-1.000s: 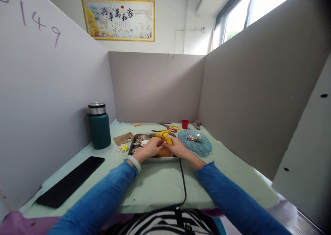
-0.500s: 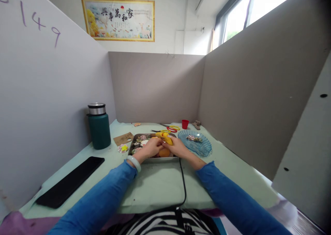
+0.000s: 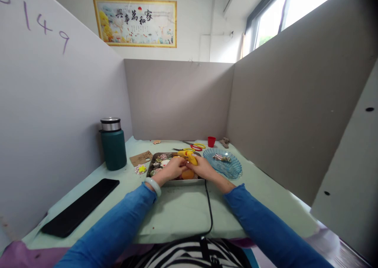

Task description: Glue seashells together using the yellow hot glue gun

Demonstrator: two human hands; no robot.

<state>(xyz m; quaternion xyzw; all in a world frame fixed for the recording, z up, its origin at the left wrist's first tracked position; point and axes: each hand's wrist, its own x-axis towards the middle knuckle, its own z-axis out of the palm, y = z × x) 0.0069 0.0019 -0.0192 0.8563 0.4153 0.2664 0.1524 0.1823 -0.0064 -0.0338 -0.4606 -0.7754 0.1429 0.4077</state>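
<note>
Over the metal tray (image 3: pixel 177 183), my right hand (image 3: pixel 203 168) is wrapped round a yellow glue gun (image 3: pixel 188 155), its nozzle pointing left. A black cord (image 3: pixel 210 209) runs from under that hand down to the table's front edge. My left hand (image 3: pixel 173 169) meets the right one at the fingertips, its fingers pinched together; whatever is between them is hidden. Inside the tray lie several small patterned pieces (image 3: pixel 158 165) and an orange round piece (image 3: pixel 188 174), partly covered by my hands.
Left of the tray are a brown card (image 3: pixel 141 158), a yellow flower piece (image 3: pixel 142 169), a black phone-like slab (image 3: pixel 81 207) and a green bottle (image 3: pixel 113 148). Behind lie scissors (image 3: pixel 197 146) and a red cup (image 3: pixel 211 141). A blue glass plate (image 3: pixel 233 169) stands right. Partitions (image 3: pixel 180 98) enclose the table.
</note>
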